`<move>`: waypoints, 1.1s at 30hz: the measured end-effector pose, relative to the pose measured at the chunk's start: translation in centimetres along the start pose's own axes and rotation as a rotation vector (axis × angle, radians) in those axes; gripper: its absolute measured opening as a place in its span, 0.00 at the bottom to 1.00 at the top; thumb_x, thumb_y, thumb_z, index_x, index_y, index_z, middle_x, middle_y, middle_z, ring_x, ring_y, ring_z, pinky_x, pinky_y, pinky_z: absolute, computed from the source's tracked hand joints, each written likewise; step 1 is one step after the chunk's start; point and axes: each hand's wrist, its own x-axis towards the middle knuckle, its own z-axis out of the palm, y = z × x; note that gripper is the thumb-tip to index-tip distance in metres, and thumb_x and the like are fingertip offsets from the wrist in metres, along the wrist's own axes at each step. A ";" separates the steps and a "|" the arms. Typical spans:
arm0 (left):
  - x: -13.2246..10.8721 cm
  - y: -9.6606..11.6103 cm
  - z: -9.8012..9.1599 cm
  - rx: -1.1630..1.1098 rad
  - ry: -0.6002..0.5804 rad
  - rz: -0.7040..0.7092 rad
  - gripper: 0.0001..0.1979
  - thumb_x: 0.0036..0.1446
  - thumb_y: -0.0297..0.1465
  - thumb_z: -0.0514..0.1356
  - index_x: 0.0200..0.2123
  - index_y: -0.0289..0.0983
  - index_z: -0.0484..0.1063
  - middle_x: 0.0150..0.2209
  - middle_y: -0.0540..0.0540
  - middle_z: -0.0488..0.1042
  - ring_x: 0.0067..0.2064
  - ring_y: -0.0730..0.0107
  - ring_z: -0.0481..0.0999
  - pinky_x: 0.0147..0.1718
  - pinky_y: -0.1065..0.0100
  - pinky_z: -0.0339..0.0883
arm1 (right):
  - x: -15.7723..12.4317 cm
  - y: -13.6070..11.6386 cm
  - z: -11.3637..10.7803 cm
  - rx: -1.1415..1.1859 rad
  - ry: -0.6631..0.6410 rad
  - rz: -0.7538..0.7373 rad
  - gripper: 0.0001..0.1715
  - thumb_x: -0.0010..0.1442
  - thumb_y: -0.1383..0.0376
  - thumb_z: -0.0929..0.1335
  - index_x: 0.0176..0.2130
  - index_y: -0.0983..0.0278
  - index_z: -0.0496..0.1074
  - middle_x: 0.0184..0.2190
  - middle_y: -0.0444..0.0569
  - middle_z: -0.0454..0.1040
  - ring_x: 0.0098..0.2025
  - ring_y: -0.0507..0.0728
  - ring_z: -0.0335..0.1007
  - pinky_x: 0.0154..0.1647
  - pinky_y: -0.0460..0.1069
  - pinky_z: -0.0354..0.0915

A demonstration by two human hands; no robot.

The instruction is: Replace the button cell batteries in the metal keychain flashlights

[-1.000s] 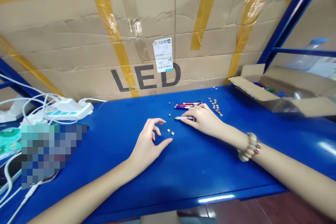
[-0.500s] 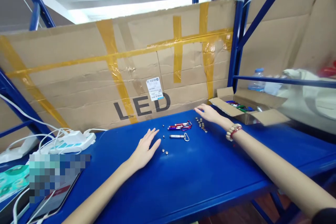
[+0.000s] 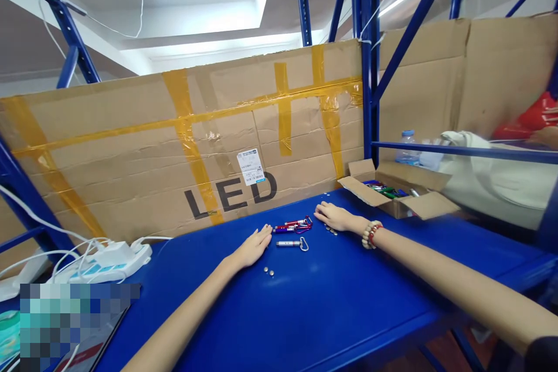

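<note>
My left hand (image 3: 253, 247) lies palm down on the blue table (image 3: 349, 296), fingers stretched out beside the left ends of the small tubes. A red tube (image 3: 295, 223) and a purple-blue tube (image 3: 285, 229) with clips lie together, and a silver tube (image 3: 288, 243) with a clip lies just nearer. Two small round silver pieces (image 3: 269, 271) sit below my left hand. My right hand (image 3: 335, 216) rests low over several small round pieces (image 3: 332, 231), partly hiding them; its fingers are bent and apart, with nothing seen in them.
An open cardboard box (image 3: 396, 207) of colourful tubes stands at the back right. A white power strip (image 3: 131, 261) with cables and a dark device (image 3: 93, 349) are at the left. Cardboard (image 3: 143, 168) backs the table. Another person's hand (image 3: 544, 136) shows at the far right.
The camera view has tilted up. My left hand has moved right over the spot where small balls lay, hiding them. My right hand has come down over the small round pieces.
</note>
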 end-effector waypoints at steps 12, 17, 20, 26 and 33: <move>2.3 -2.1 -0.5 0.060 0.047 -0.071 0.27 0.64 0.42 0.40 0.62 0.37 0.55 0.65 0.45 0.49 0.66 0.62 0.42 0.63 0.57 0.40 | -3.8 -1.6 -1.5 -0.062 0.010 -0.047 0.36 0.54 0.38 0.59 0.45 0.63 0.67 0.44 0.55 0.66 0.45 0.64 0.63 0.43 0.55 0.61; 3.7 -2.6 0.0 0.100 0.026 -0.055 0.25 0.65 0.40 0.44 0.60 0.35 0.57 0.63 0.39 0.55 0.65 0.59 0.49 0.61 0.48 0.42 | -3.9 -2.5 -0.2 -0.167 0.047 0.041 0.26 0.61 0.47 0.58 0.44 0.65 0.66 0.45 0.56 0.66 0.44 0.62 0.65 0.39 0.52 0.61; 3.3 -2.7 -0.1 0.143 0.056 -0.020 0.22 0.65 0.36 0.43 0.58 0.35 0.60 0.62 0.40 0.58 0.65 0.61 0.49 0.62 0.51 0.42 | -3.7 -2.7 -0.2 -0.208 0.035 0.032 0.21 0.64 0.52 0.57 0.43 0.64 0.66 0.44 0.54 0.68 0.41 0.58 0.69 0.36 0.48 0.60; 0.3 -3.4 -0.8 0.210 0.137 0.036 0.19 0.61 0.30 0.47 0.50 0.33 0.71 0.55 0.40 0.69 0.62 0.61 0.59 0.61 0.59 0.49 | -3.4 -2.9 -0.7 -0.277 -0.010 -0.017 0.19 0.66 0.56 0.55 0.44 0.64 0.65 0.43 0.53 0.71 0.38 0.57 0.72 0.34 0.48 0.58; -4.0 -3.1 -1.1 0.207 0.213 0.064 0.17 0.57 0.26 0.48 0.40 0.41 0.77 0.45 0.47 0.77 0.53 0.61 0.71 0.51 0.60 0.65 | -2.8 -3.6 -0.4 -0.334 -0.022 0.028 0.19 0.66 0.59 0.55 0.45 0.68 0.67 0.41 0.58 0.74 0.40 0.60 0.73 0.35 0.48 0.59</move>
